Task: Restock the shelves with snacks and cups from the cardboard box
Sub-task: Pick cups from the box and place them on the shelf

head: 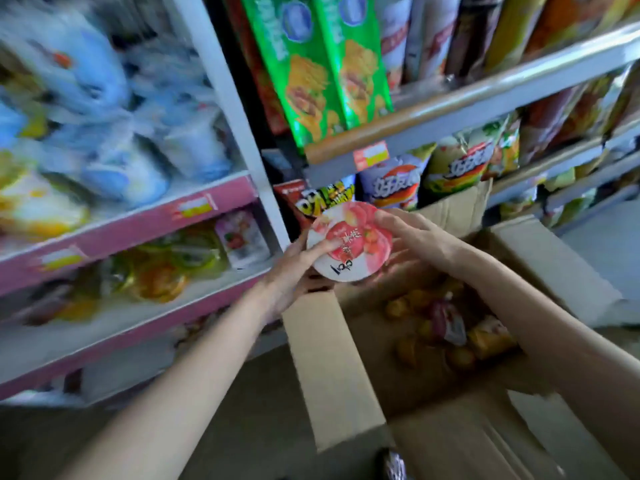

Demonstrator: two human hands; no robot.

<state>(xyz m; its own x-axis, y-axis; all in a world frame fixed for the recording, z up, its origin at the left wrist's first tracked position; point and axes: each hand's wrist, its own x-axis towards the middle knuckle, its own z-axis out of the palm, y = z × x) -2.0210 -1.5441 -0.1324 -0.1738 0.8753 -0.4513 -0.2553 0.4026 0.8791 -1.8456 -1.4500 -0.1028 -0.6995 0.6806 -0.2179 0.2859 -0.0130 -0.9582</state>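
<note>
Hands (pixel 349 249) around cup (pixel 349 242), lid up.

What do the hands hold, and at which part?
Both hold one cup: left hand at its left rim, thumb on the lid; right hand at its right rim.

Round cup (pixel 349 242), pink-and-white peach-print lid tilted toward camera, raised above near-left corner of cardboard box (pixel 332 362). Box open, flaps spread, on the floor before the shelves (pixel 114 233); orange and red snack packs (pixel 446 327) loose inside.
</note>
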